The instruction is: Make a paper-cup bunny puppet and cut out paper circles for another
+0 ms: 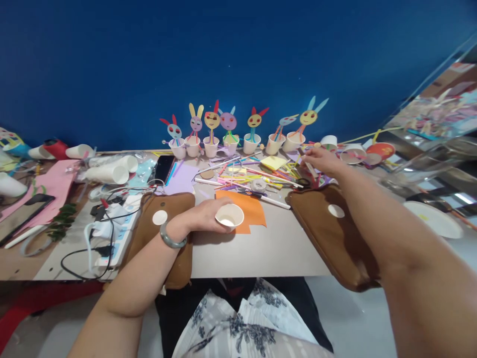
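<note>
My left hand [209,216] is wrapped round a white paper cup [230,216], its open top facing up, over an orange sheet [257,210] near the table's front. Stretched out to the right, my right hand [319,160] is at the far side of the table, beside a pile of coloured sticks [257,176]; its fingers are bent together, and what they hold, if anything, is too small to tell. Behind the pile stands a row of white cups with paper rabbit faces on sticks, one of them a yellow face [308,118].
Two brown padded rests [173,266] [335,238] lie left and right. A power strip [124,231] with cables, a phone [164,169], and stacked cups [108,174] are at left. A roll of tape [258,185] lies among the sticks. A blue wall [238,59] rises behind.
</note>
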Tool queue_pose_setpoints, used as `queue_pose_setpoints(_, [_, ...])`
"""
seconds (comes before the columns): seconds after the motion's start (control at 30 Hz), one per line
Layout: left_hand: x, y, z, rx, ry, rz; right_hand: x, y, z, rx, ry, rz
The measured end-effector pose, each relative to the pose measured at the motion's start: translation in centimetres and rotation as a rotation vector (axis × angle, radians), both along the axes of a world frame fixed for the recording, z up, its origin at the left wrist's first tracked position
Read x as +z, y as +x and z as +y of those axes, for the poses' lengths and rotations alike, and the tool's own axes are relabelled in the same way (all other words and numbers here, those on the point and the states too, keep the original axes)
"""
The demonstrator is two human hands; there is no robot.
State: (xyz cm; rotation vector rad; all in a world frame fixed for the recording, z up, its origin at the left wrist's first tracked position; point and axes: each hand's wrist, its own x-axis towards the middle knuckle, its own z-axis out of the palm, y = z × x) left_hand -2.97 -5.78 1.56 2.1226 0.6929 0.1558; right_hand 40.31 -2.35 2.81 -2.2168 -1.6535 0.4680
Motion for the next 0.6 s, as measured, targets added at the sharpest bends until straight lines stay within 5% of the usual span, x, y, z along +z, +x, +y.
queue_pose_setpoints(0.27, [-0.1,0.0,0.0,0.001,-0.012,0.003,2.2,-2.0,-0.7,0.035,0.083,-0.222])
queue_pose_setpoints(0.6, [-0.3,0.0,0.2,0.0,-0.001,0.0,-0.5,-4.3,-2.3,0.272,-0.007,-0.312])
